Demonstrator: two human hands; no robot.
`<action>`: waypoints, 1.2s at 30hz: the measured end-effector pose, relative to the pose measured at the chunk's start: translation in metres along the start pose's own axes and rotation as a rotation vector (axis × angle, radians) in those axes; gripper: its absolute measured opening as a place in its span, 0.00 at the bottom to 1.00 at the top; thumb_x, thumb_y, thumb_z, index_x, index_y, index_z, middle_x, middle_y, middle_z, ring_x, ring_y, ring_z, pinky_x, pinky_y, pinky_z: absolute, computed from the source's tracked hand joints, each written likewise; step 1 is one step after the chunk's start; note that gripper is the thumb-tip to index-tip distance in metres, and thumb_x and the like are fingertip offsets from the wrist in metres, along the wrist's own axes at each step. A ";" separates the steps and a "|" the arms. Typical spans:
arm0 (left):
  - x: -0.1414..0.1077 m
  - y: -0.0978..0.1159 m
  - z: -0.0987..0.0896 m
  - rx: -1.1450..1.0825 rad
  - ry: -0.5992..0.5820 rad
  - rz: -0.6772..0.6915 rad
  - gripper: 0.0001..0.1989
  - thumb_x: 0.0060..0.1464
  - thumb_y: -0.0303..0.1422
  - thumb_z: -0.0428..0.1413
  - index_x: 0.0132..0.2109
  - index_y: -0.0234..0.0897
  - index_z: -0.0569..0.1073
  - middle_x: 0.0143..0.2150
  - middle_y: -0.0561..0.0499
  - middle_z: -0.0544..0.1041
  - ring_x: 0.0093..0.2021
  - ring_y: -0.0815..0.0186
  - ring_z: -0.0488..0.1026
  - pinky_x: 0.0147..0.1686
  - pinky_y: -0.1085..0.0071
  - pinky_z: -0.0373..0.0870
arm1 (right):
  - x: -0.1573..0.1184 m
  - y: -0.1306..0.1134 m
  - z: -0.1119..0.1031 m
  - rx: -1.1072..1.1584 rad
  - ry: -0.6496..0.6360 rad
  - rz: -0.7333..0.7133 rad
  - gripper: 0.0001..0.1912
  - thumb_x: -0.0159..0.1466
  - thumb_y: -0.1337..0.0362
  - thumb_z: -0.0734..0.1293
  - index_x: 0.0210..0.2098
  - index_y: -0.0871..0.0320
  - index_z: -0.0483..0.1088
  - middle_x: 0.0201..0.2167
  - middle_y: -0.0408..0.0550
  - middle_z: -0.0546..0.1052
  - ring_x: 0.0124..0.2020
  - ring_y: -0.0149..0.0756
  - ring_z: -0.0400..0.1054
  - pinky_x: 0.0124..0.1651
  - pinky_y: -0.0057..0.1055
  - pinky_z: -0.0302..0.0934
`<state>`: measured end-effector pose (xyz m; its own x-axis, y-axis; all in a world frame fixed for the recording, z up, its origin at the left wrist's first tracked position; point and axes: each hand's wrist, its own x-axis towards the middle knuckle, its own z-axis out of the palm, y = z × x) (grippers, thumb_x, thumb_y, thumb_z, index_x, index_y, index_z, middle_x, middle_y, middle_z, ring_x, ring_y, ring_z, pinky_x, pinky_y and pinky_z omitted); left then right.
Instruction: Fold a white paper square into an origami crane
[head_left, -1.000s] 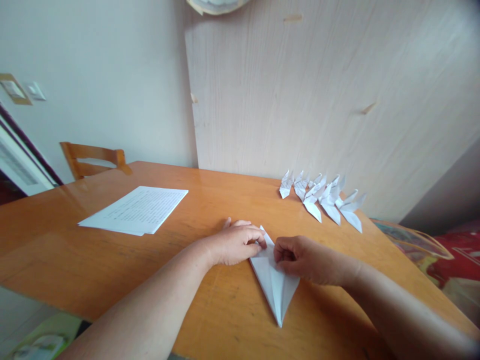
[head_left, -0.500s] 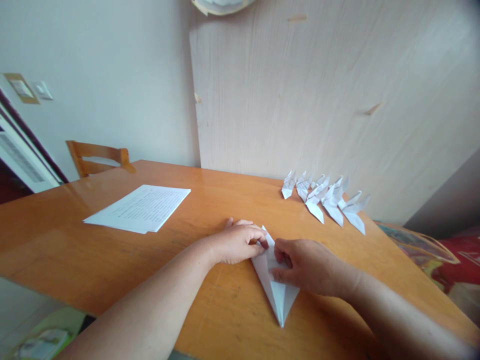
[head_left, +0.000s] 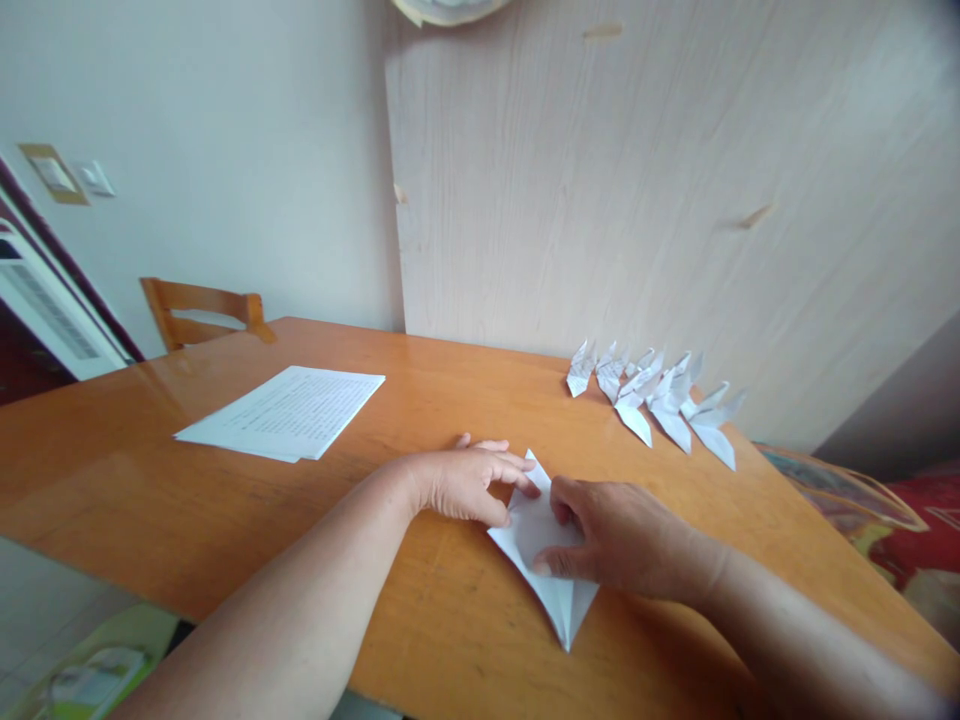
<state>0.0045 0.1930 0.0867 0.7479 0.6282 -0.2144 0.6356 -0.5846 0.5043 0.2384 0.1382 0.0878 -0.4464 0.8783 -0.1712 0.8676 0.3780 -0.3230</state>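
Observation:
A white sheet of paper (head_left: 556,592), folded into a long kite-like shape, lies on the wooden table in front of me. My left hand (head_left: 476,485) is at its upper left, index fingertip pressing near the far point and thumb at the left edge; its other fingers stretch out over the table. From the right, my right hand (head_left: 611,530) grips the paper with curled fingers, its thumb lying across the middle. That hand hides the right side. Beyond them stand several folded paper cranes (head_left: 634,400), white, some with printed text.
A stack of printed sheets (head_left: 289,415) lies on the left of the wooden table (head_left: 442,390). A wooden chair (head_left: 202,310) stands at the far left end. A pale board (head_left: 525,200) rises behind the table. Red and coloured items (head_left: 900,530) sit past the right edge.
The paper's left side has opened outward into a wider shape. My left thumb has drawn back to the left from the index finger; my right hand stays nearly in place.

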 end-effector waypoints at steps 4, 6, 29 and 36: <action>0.000 -0.001 0.000 0.008 -0.007 -0.004 0.30 0.47 0.33 0.60 0.58 0.62 0.71 0.72 0.62 0.58 0.74 0.49 0.42 0.66 0.35 0.27 | -0.003 0.016 -0.011 0.216 -0.160 -0.072 0.23 0.55 0.47 0.74 0.41 0.54 0.69 0.32 0.43 0.75 0.30 0.34 0.65 0.30 0.29 0.53; 0.001 -0.001 0.000 0.013 -0.004 -0.002 0.31 0.47 0.33 0.60 0.58 0.62 0.71 0.72 0.62 0.58 0.74 0.48 0.42 0.65 0.35 0.27 | -0.005 0.020 -0.015 0.243 -0.214 -0.105 0.24 0.54 0.49 0.76 0.44 0.53 0.70 0.33 0.42 0.73 0.31 0.34 0.64 0.30 0.28 0.53; 0.000 0.004 0.001 0.038 0.000 -0.029 0.30 0.45 0.31 0.58 0.57 0.60 0.71 0.71 0.62 0.59 0.74 0.50 0.42 0.66 0.37 0.29 | -0.005 0.020 -0.011 0.179 -0.161 -0.080 0.24 0.50 0.52 0.76 0.41 0.53 0.68 0.35 0.42 0.73 0.34 0.36 0.64 0.32 0.29 0.53; 0.001 0.003 0.000 0.036 -0.014 -0.017 0.30 0.46 0.32 0.58 0.58 0.58 0.71 0.72 0.61 0.57 0.74 0.49 0.41 0.66 0.37 0.29 | -0.008 0.018 -0.015 0.167 -0.177 -0.075 0.32 0.48 0.45 0.77 0.47 0.53 0.68 0.38 0.44 0.74 0.35 0.38 0.67 0.33 0.30 0.57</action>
<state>0.0070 0.1919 0.0875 0.7397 0.6308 -0.2346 0.6542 -0.5923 0.4703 0.2606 0.1419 0.0973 -0.5520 0.7794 -0.2965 0.7891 0.3733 -0.4878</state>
